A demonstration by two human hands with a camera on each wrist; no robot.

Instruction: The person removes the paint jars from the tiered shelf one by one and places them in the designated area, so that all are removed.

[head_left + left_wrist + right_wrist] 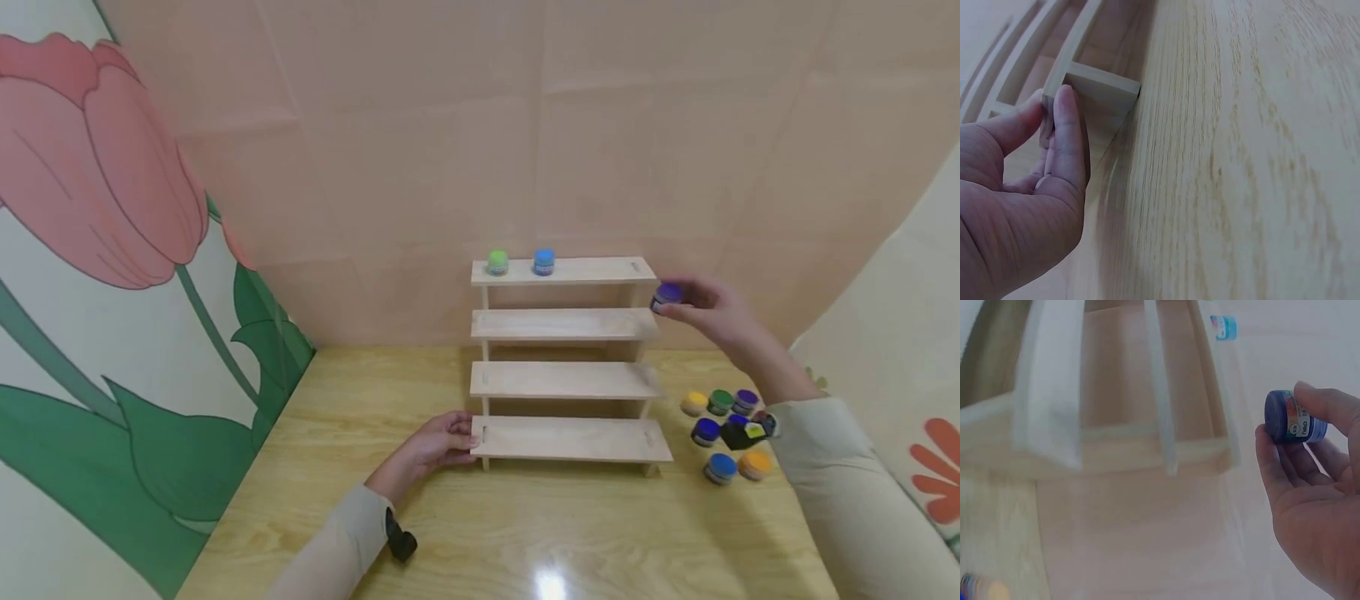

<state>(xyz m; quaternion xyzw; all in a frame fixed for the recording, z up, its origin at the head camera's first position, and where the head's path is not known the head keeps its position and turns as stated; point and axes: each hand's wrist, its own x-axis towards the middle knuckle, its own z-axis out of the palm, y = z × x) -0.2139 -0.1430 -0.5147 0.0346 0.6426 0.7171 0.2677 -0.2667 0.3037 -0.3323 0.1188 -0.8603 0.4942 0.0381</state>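
A four-step wooden display rack (566, 380) stands on the table. My left hand (435, 443) pinches the left end of its lowest shelf between thumb and fingers; the left wrist view shows the thumb above and the fingers (1067, 140) beneath the board. My right hand (716, 315) holds a small purple paint jar (666, 297) just off the right end of the upper shelves. In the right wrist view the jar (1288, 419) lies tilted between thumb and fingers, its label showing. On the top shelf sit a green jar (497, 262) and a light blue jar (543, 262).
Several more jars stand on the table right of the rack, under the right forearm, among them a blue jar (720, 468), an orange jar (754, 464) and a dark green jar (720, 402). A pinkish wall covering (405, 167) hangs behind the rack.
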